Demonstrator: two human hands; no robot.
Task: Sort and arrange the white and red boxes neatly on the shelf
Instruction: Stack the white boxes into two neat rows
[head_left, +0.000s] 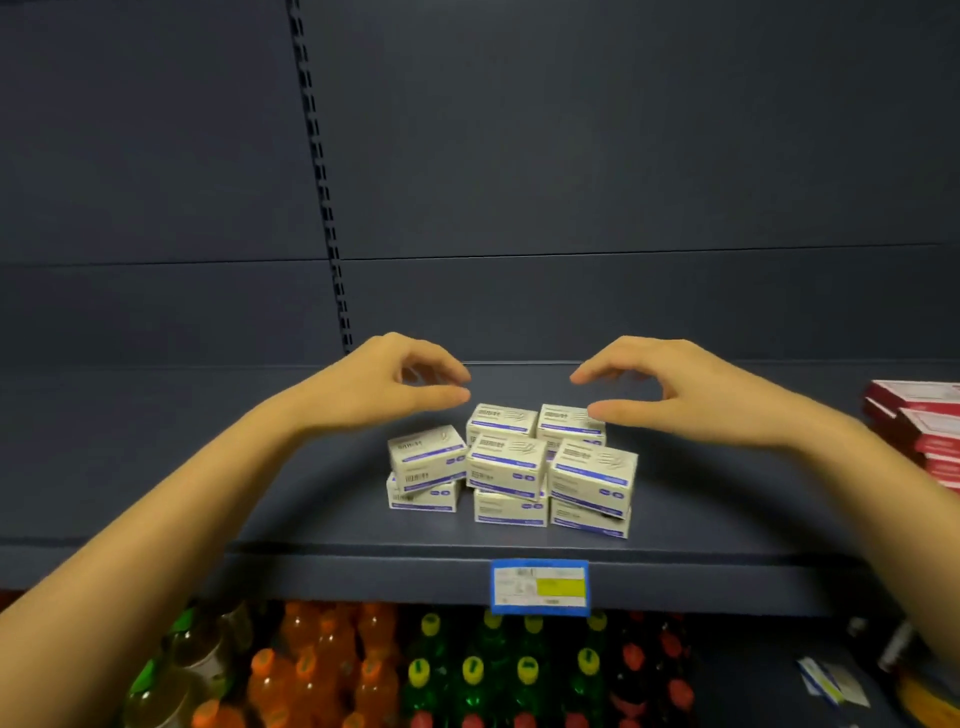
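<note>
Hands hovering over white boxes, nothing gripped

Left hand (379, 387) and right hand (680, 389) are hanging above the white boxes (506, 460), fingers (447, 366) curling in a loose C, thumbs apart from them, holding nothing. Can't tell if the right thumb is touching the rear box. White boxes are sitting two high, mid shelf (311, 493), slightly crooked. Red boxes (927, 423) are stacking up at the far right edge. Price label (540, 587) is hanging on the shelf lip, bottles (470, 670) below.

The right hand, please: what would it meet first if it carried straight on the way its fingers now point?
Probably the left hand: the right hand points sideways at its fingertips, above the white boxes. Its thumb may brush the rear right box first; depth is unclear.
</note>
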